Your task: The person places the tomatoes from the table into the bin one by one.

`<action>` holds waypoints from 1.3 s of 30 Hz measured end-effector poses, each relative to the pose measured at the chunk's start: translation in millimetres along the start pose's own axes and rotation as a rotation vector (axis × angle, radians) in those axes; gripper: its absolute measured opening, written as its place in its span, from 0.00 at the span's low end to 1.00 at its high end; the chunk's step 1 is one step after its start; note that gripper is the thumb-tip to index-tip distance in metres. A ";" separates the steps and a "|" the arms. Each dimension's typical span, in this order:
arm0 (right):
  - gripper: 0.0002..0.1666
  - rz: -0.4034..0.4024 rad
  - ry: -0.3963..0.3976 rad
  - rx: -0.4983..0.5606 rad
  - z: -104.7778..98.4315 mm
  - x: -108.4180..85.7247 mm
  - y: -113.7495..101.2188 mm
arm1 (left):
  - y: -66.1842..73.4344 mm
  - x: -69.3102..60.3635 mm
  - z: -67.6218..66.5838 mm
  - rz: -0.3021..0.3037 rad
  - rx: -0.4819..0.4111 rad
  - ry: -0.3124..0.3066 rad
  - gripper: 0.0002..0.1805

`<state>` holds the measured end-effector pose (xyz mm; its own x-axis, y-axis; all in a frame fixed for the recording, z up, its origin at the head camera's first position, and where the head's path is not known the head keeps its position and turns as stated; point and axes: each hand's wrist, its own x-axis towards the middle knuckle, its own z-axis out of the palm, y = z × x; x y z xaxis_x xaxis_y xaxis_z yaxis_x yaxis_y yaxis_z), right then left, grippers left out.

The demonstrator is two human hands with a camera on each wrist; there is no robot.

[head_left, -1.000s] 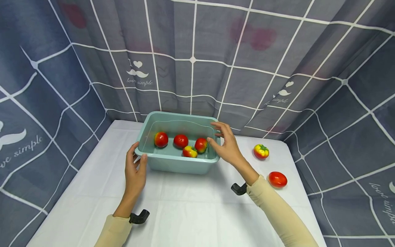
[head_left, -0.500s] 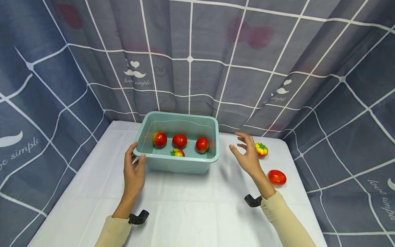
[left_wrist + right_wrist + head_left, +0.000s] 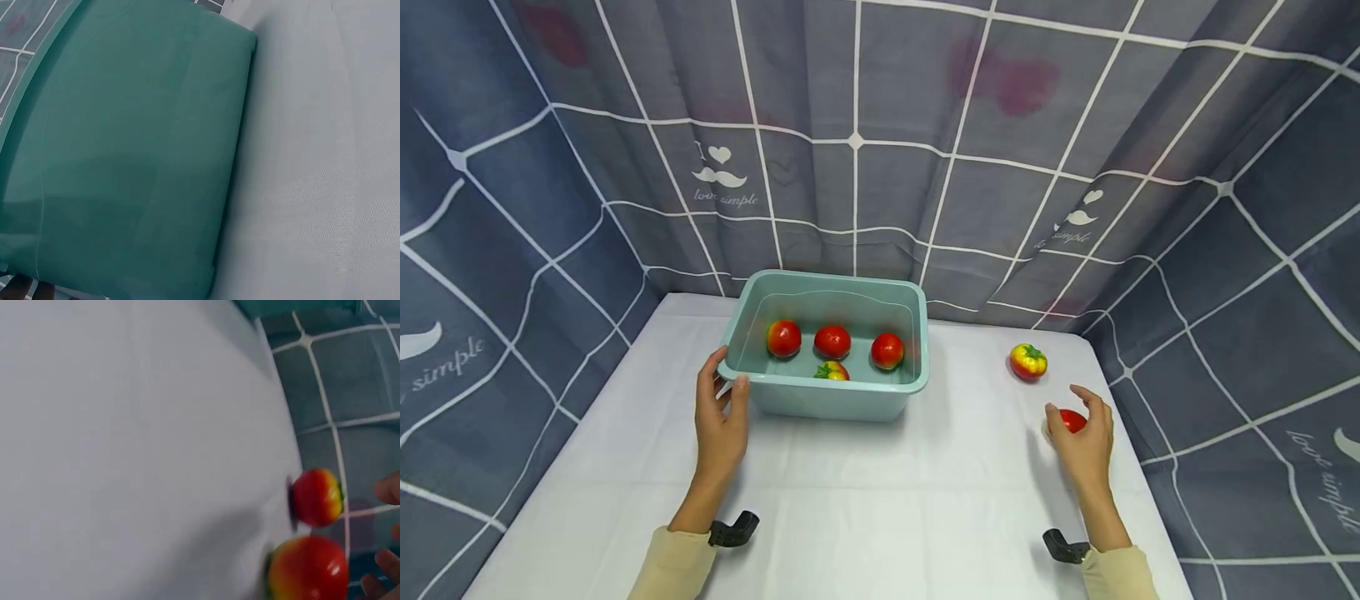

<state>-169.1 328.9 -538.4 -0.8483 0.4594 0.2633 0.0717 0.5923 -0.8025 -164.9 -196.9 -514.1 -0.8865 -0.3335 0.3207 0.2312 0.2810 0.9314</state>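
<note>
My left hand (image 3: pixel 721 425) holds the front left corner of a pale green plastic bin (image 3: pixel 823 398), thumb at the front rim and fingers round the side. The bin's wall (image 3: pixel 125 137) fills much of the left wrist view. Inside lie several red fruits like tomatoes (image 3: pixel 832 342) and a small yellow-red one with a green top (image 3: pixel 832 371), partly hidden by the front wall. On the right, my right hand (image 3: pixel 1086 442) hovers spread over a glossy red fruit (image 3: pixel 1072 421), partly covering it. In the right wrist view, the fingers (image 3: pixel 389 565) stand apart from the fruit (image 3: pixel 309 570).
Behind the red fruit, a yellow-red fruit with a green top (image 3: pixel 1027 362) sits on the white cloth-covered table (image 3: pixel 850 517). Grey checked curtains (image 3: pixel 805 183) hang close round the back and both sides.
The right hand has left the bin's right side and moved right and nearer, to the red fruit. The yellow-red fruit has rolled left inside the bin. The left hand keeps its place.
</note>
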 end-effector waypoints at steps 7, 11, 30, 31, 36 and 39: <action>0.41 0.095 0.024 -0.039 -0.8 -15.7 33.9 | -0.2 -1.1 -2.9 -0.007 0.017 0.002 0.32; 0.41 0.126 0.033 -0.038 3.1 -19.9 38.2 | -1.2 -1.1 -1.6 0.002 0.006 0.005 0.32; 0.40 0.150 0.062 -0.026 6.5 -21.9 38.5 | 1.1 -0.8 0.5 -0.007 0.009 0.002 0.32; 0.40 0.148 0.061 -0.020 7.0 -22.0 37.4 | 1.2 -0.9 0.5 -0.009 0.011 0.001 0.32; 0.40 0.112 0.054 0.018 10.0 -20.2 26.7 | 1.7 -0.7 0.4 -0.012 0.007 0.002 0.33; 0.40 0.090 0.037 0.045 12.4 -18.2 15.6 | 1.4 -0.7 0.5 -0.010 0.002 0.006 0.33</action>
<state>-159.1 321.5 -562.3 -0.8198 0.5335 0.2082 0.1220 0.5178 -0.8468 -164.1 -195.8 -513.0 -0.8865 -0.3414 0.3123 0.2217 0.2791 0.9343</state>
